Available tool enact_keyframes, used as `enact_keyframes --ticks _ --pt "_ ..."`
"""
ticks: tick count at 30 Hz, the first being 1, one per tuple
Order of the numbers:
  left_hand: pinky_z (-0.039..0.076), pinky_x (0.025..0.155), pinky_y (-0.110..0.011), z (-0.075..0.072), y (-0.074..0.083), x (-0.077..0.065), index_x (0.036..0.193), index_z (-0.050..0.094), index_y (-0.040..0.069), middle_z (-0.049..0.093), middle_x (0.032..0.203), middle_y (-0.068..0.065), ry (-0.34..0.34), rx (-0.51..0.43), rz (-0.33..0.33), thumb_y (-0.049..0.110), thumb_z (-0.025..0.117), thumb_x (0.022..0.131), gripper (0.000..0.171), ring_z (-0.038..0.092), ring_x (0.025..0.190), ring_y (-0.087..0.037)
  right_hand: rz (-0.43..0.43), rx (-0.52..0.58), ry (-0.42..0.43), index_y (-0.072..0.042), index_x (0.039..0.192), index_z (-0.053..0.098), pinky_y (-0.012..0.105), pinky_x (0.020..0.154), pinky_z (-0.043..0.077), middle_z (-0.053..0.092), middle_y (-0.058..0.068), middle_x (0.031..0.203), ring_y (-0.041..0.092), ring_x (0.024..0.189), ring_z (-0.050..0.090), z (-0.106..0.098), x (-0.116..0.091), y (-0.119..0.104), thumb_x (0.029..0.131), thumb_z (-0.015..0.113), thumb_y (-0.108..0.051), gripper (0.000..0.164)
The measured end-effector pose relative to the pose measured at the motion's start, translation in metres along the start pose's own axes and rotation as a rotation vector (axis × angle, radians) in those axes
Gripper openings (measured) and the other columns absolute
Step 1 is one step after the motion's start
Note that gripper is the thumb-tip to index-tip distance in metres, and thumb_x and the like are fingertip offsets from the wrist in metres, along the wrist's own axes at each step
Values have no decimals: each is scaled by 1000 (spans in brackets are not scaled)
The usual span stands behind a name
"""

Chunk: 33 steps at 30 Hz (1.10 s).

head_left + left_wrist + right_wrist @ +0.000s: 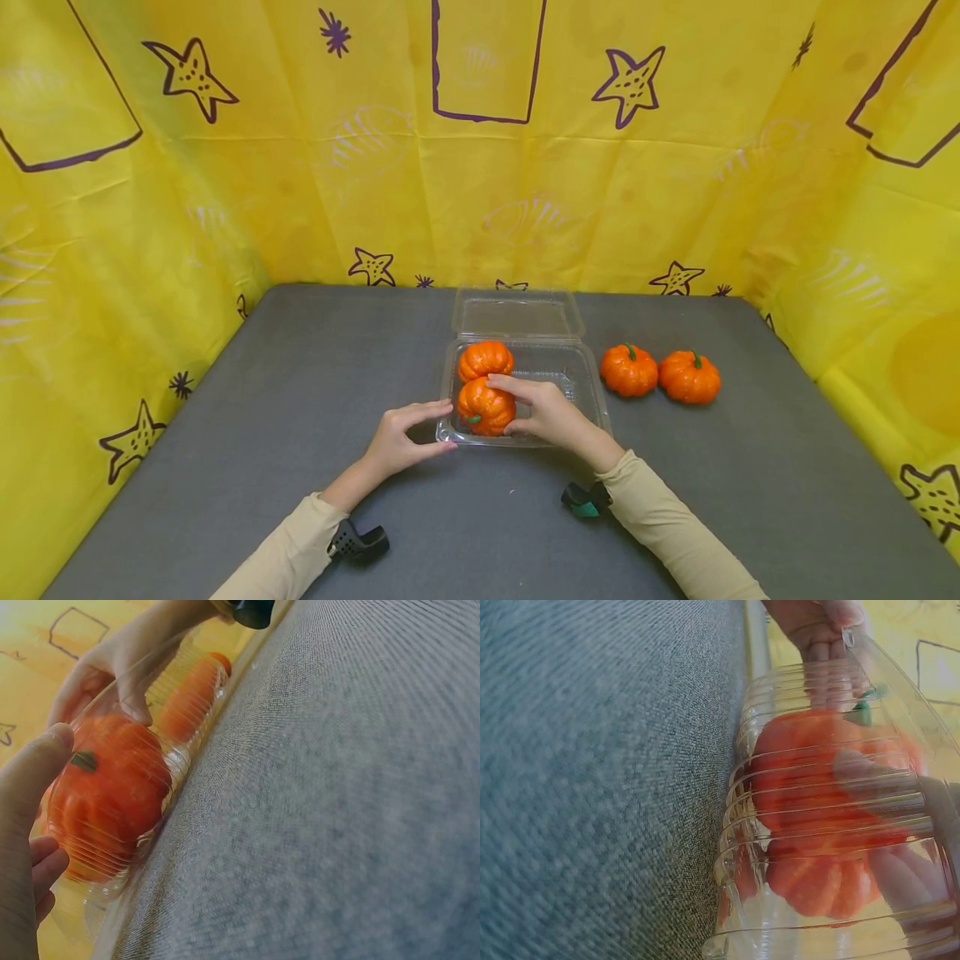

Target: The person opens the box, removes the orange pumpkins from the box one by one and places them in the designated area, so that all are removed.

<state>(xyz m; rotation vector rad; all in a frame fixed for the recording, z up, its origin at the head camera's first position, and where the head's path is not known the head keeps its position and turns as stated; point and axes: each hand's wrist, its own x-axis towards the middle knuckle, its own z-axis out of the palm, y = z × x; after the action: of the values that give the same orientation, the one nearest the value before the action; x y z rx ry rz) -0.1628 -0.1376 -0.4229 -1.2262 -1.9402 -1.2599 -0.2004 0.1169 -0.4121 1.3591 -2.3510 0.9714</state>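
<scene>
A clear plastic clamshell container stands on the table with its lid laid back. Two small orange pumpkins with ribbed skins sit in its left half: a rear pumpkin and a front pumpkin, whose green stem tilts toward the left front. My right hand reaches inside and grips the front pumpkin between thumb and fingers. At the front left corner, my left hand holds the container, thumb on the rim and fingers along the side wall, as the left wrist view shows.
To the right of the container, two more orange pumpkins, a nearer one and an outer one, sit side by side on the grey table. Yellow patterned cloth encloses the back and sides.
</scene>
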Motion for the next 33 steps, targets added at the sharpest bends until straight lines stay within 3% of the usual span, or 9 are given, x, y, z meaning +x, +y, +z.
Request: enact_keyframes --ticks 11,28,33 --pt "47 79 -32 0 1 1 93 63 -13 61 92 -28 2 1 -2 -2 82 52 46 62 82 -36 76 52 8 -3 119 55 28 81 47 59 11 114 22 100 57 -2 0 -1 58 83 -10 68" --pt "48 79 -32 0 1 0 91 63 -14 62 91 -27 19 5 -2 -2 83 51 46 61 81 -37 189 408 32 7 118 51 29 83 46 53 20 118 28 103 55 -7 2 -8 60 80 0 65" --pt "47 79 -32 0 1 1 90 63 -14 62 91 -27 17 2 -6 -2 83 53 44 62 82 -37 276 513 57 10 114 48 32 81 47 51 24 117 32 101 55 -13 5 -17 60 78 7 62"
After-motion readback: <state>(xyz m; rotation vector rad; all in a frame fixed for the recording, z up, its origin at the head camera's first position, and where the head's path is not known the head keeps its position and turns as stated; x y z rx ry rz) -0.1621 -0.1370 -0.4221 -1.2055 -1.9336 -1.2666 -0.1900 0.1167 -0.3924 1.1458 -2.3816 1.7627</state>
